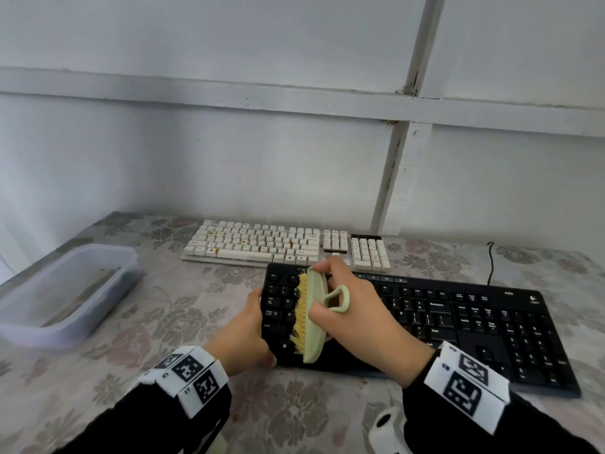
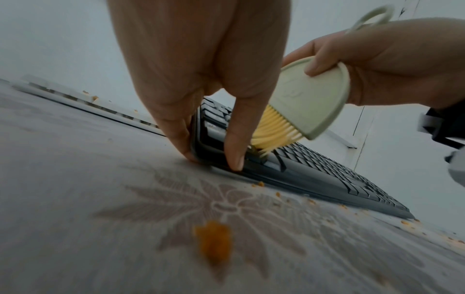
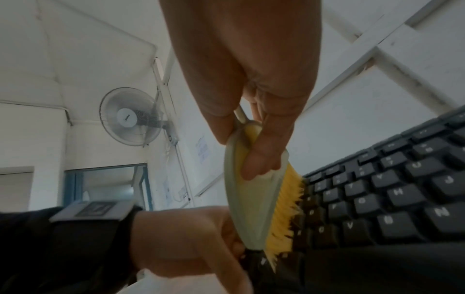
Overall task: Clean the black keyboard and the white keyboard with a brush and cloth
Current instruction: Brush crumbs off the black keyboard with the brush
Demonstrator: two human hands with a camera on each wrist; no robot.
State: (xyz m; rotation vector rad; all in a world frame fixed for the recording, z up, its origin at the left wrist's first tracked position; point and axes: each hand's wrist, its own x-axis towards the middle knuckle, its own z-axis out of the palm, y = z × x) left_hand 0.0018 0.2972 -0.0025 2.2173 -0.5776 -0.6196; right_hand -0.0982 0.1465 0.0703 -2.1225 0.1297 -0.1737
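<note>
The right hand [image 1: 353,309] pinches the pale green brush [image 1: 315,317] by its back, thumb on one side and fingers curled over the far edge, with the loop handle sticking out past the knuckles. The brush stands on edge, its yellow bristles [image 1: 301,311] pointing toward 9 o'clock and pressed onto the left-end keys of the black keyboard [image 1: 458,322]. In the right wrist view the bristles [image 3: 284,214] splay against the key rows. The left hand [image 1: 244,335] grips the keyboard's left end, at 9 o'clock from the brush; in the left wrist view its fingers [image 2: 235,143] curl down over the near left corner, the tips touching the frame and the cloth beneath. The black keyboard lies slightly askew on the flowered tablecloth [image 1: 294,417], its cable running off toward 12 o'clock. Orange crumbs [image 2: 214,242] are scattered on the cloth along its front edge. The white keyboard [image 1: 284,247] lies just beyond it at 12 o'clock, near the wall, some keys stained orange. A translucent plastic tub [image 1: 65,293] sits at 9 o'clock, well apart from the left hand.
</note>
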